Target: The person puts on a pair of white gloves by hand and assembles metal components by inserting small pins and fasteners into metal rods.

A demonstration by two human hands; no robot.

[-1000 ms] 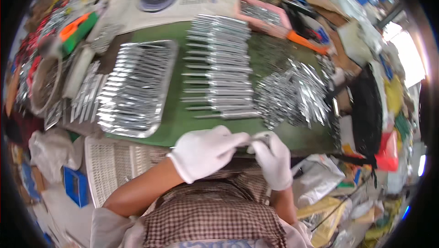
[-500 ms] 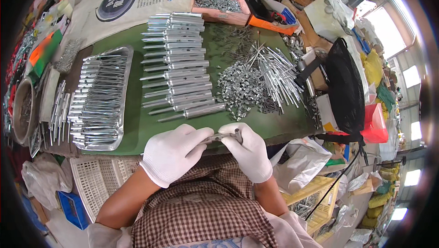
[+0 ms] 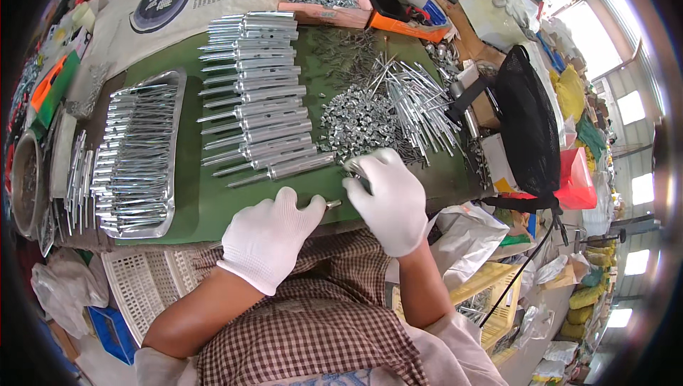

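My left hand (image 3: 267, 244), in a white glove, is closed around a thin metal rod (image 3: 333, 204) whose end sticks out past my thumb and forefinger. Most of that rod is hidden by the glove. My right hand (image 3: 390, 201), gloved too, is at the near edge of a heap of small silvery metal fittings (image 3: 356, 119). Its thumb and fingers are drawn together, and what lies between the tips cannot be made out. Left of the heap lies a column of metal tubes (image 3: 267, 112) with thin rods protruding from their left ends.
A metal tray (image 3: 174, 172) full of rods lies on the green mat (image 3: 192, 194). Loose thin rods (image 3: 427, 112) lie right of the heap, dark pins (image 3: 348, 51) behind it. A pink box (image 3: 313, 12) of small parts and an orange box (image 3: 413, 27) stand at the back.
My right hand has moved away from my left, forward to the heap of fittings. My left hand has stayed low over the mat's near edge with the rod. The view has shifted slightly.
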